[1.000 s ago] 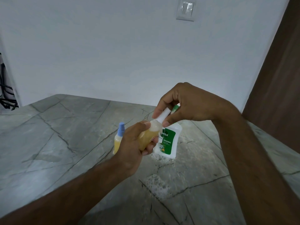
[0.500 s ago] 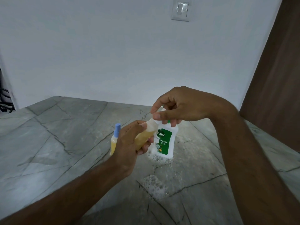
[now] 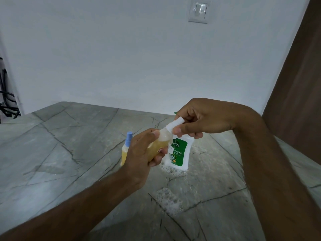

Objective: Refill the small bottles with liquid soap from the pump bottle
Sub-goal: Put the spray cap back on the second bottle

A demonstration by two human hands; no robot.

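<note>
My left hand [image 3: 141, 154] grips a small clear bottle [image 3: 160, 144] of yellow soap, tilted up to the right above the counter. My right hand [image 3: 199, 119] pinches that bottle's white cap [image 3: 174, 125] between thumb and fingers. Right behind them stands the white pump bottle [image 3: 180, 153] with a green label; its pump head is mostly hidden by my right hand. A second small bottle [image 3: 126, 150] with yellow soap and a blue spray cap stands upright to the left, partly hidden by my left hand.
The grey marble counter [image 3: 60, 153] carries foam patches [image 3: 169, 201] in front of and around the pump bottle. A white wall with a light switch [image 3: 198, 12] is behind, a brown wooden panel [image 3: 295, 84] at the right, dark cables [image 3: 7, 101] at far left.
My right hand has turned on the white cap, which now shows more between thumb and fingers. The left hand keeps its hold on the small bottle; the view shifted slightly.
</note>
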